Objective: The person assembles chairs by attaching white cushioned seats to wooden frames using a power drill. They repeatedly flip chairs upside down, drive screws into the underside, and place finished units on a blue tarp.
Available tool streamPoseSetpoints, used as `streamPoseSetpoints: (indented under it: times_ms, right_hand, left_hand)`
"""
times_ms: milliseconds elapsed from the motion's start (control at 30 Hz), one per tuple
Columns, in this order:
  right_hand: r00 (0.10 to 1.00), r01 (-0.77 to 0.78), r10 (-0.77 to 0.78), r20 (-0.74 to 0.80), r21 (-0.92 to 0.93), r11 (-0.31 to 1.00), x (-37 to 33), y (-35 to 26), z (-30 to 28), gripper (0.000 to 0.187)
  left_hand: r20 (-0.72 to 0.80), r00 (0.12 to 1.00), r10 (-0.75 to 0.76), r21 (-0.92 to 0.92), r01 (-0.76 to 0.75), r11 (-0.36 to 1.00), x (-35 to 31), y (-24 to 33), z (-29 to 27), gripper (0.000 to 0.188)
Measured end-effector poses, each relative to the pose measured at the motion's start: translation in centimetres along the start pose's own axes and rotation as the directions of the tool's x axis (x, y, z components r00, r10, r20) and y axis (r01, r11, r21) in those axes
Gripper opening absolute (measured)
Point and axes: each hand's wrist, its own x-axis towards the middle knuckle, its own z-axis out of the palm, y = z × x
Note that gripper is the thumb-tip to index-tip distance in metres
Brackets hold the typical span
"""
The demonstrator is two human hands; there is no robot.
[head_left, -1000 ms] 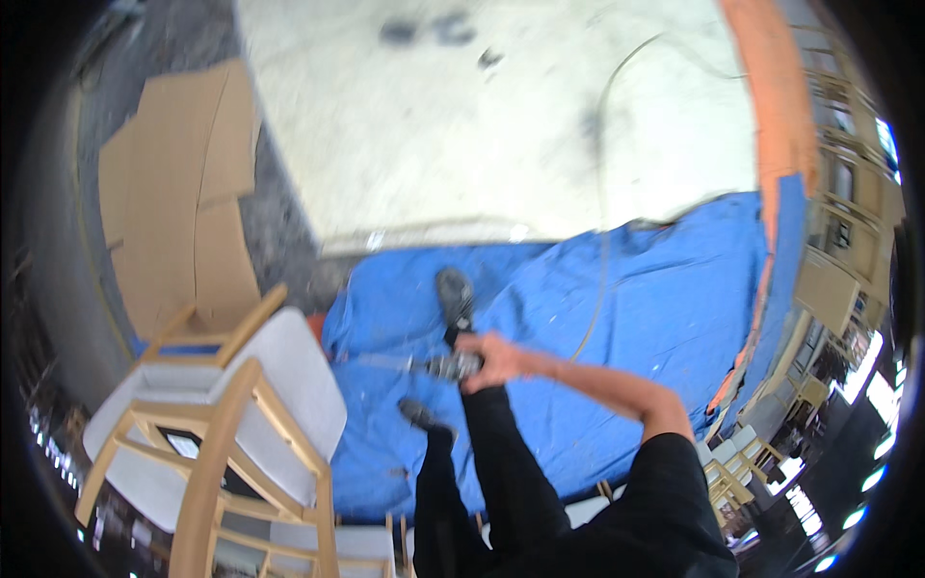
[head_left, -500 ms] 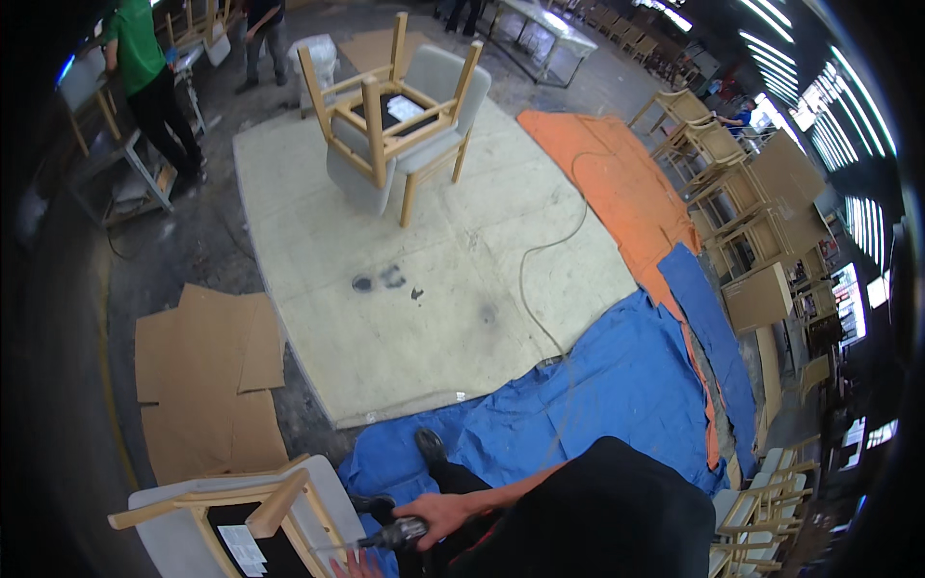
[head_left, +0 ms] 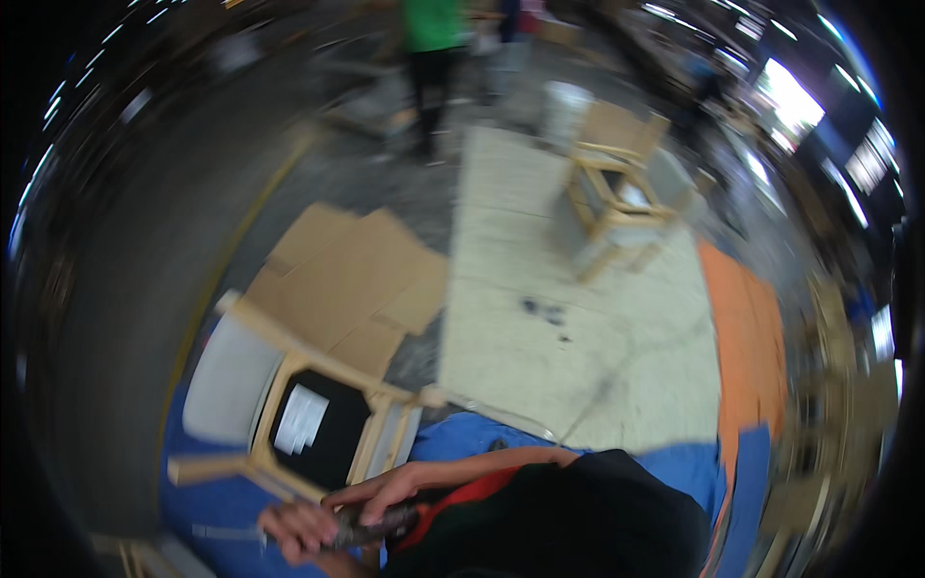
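A dark power drill (head_left: 371, 528) lies across my two hands at the lower edge, its long thin bit (head_left: 226, 533) pointing left. My right hand (head_left: 385, 489) is closed over the drill's body from above. My left hand (head_left: 297, 530) is closed around its front end, near where the bit comes out; motion blurs the fingers. Just beyond my hands, an upturned chair (head_left: 364, 460) with a pale wood frame and light grey upholstery shows its black underside and a white label (head_left: 301, 419). The drill is beside the chair's near rail; I cannot tell whether they touch.
Blue sheeting (head_left: 212, 491) lies under the chair, with flattened cardboard (head_left: 356, 270) beyond it. Two stacked chairs (head_left: 617, 207) stand on a pale mat (head_left: 540, 356). An orange sheet (head_left: 752, 337) borders the mat's right. A person in green (head_left: 434, 29) stands far off.
My view has swung left, so the chair and cardboard appear further right and higher. The left hand, spread beside the drill before, has closed on its front end. The right hand keeps its hold.
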Motion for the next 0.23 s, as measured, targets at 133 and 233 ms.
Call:
streamPoseSetpoints:
  times_ms: [133, 233]
  right_hand:
    - [0.946, -0.270, 0.247, 0.210, 0.092, 0.958, 4.0, 1.2, -2.4, 0.075]
    - [0.970, -0.244, 0.234, 0.073, 0.210, 0.947, 7.0, 1.7, -1.4, 0.071]
  left_hand:
    - [-0.406, 0.914, -0.002, 0.292, 0.131, 0.948, -1.1, 2.6, -2.0, 0.014]
    - [-0.785, 0.571, 0.238, 0.558, 0.486, 0.673, -0.4, 7.3, -1.3, 0.044]
